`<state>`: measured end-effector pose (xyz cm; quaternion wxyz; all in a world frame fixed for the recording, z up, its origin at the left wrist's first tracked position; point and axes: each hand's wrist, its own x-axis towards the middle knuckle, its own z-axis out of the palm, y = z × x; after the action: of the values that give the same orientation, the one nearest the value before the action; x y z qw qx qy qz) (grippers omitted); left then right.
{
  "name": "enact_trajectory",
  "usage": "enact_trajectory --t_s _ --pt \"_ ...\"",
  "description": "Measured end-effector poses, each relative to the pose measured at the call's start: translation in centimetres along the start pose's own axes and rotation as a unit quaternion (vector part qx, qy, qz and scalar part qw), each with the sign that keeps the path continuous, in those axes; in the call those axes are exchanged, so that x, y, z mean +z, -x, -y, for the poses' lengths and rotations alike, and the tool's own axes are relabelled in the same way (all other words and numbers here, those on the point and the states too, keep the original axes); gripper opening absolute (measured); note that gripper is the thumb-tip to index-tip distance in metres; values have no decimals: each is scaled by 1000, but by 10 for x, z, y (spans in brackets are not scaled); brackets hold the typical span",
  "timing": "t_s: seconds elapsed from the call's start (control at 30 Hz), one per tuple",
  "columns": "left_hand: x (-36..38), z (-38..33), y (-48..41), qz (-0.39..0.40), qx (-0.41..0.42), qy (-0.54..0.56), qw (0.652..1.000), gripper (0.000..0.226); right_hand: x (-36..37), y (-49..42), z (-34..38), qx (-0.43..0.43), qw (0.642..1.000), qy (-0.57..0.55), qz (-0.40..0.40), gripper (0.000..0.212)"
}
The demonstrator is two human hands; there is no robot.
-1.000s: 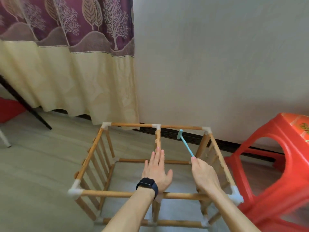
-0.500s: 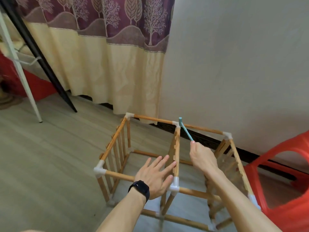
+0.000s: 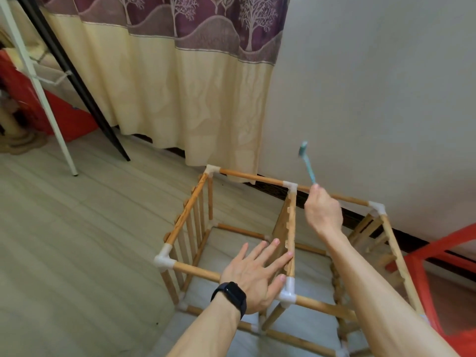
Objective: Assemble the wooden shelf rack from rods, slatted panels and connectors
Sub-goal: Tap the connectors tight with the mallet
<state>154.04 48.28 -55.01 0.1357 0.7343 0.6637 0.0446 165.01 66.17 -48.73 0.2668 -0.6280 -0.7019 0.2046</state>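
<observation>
Lifted higher over the rear connector (image 3: 290,186) to strike, the teal mallet (image 3: 307,163) is gripped by the right hand (image 3: 323,212); the slatted panel (image 3: 290,228) below it is braced by the flat, spread left hand (image 3: 253,275).

Rack (image 3: 195,271) before wall (image 3: 373,86), likely stool (image 3: 443,244) right.

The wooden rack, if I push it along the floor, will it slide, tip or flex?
Probably slides: the wooden rack is thin rods and open slats, likely light, on smooth floor. Unlikely to tip; it stands wide and low. May flex at the white connectors.
</observation>
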Motion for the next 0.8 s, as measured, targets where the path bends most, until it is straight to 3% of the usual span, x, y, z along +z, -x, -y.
enact_trajectory --t_s 0.07,0.13,0.17,0.27,0.3,0.4,0.43,0.57,0.8 --pt "-1 2 -1 1 0 3 1000 55 3 -2 1 -16 999 -23 -29 59" --pt "0 1 1 0 -2 3 1000 55 6 0 0 59 994 60 64 62" --pt "1 0 1 0 -3 4 1000 55 5 2 -1 91 991 73 70 62" --pt "0 0 0 2 -6 13 1000 55 2 10 -3 40 998 -30 -43 60" --pt "-1 1 -1 0 -7 14 1000 55 1 14 1 19 998 -41 -47 58" --pt "-1 0 1 0 -8 11 1000 54 9 20 -2 51 987 66 136 55" --pt "-1 0 2 1 -9 9 1000 54 8 19 -3 60 984 83 148 56" --pt "-3 1 -2 7 -16 5 1000 54 -15 39 -10 27 998 18 53 57" --pt "-11 -3 -19 18 -31 0 999 54 -57 140 -71 112 991 -58 49 56"
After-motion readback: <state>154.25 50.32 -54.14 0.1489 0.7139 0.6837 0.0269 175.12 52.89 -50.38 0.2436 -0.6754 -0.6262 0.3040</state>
